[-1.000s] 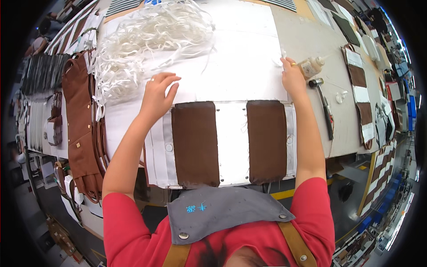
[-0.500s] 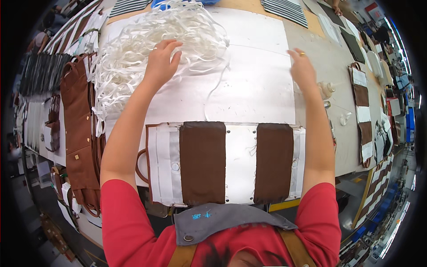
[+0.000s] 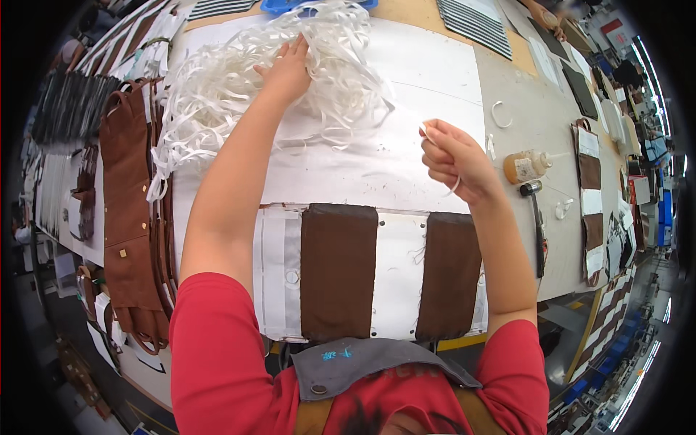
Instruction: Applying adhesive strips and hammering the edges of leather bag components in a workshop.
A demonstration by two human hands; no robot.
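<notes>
My left hand [image 3: 288, 71] rests on the heap of tangled white ribbon [image 3: 210, 94], its fingers stretched out. Off to the right, my right hand [image 3: 458, 156] is closed in a fist on a white ribbon strip [image 3: 454, 186], whose end pokes out below the fingers. Closest to my body lies a flat white panel [image 3: 397, 275] with two dark brown bands [image 3: 338, 272] across it and small dark dots along the white middle. Loose threads show beside the right band. My right forearm covers part of the panel's right end.
Brown leather pieces with handles [image 3: 134, 210] are stacked at the left. On the right lie a glue bottle [image 3: 527, 167], a black-handled tool [image 3: 539, 225], a curled white strip [image 3: 502, 114] and a banded panel [image 3: 591, 196]. A blue tray [image 3: 279, 6] and striped pieces [image 3: 475, 25] sit at the back.
My left hand has reached farther into the ribbon heap. My right hand has come left and closed on a ribbon strip. The strand that trailed toward the panel no longer lies there.
</notes>
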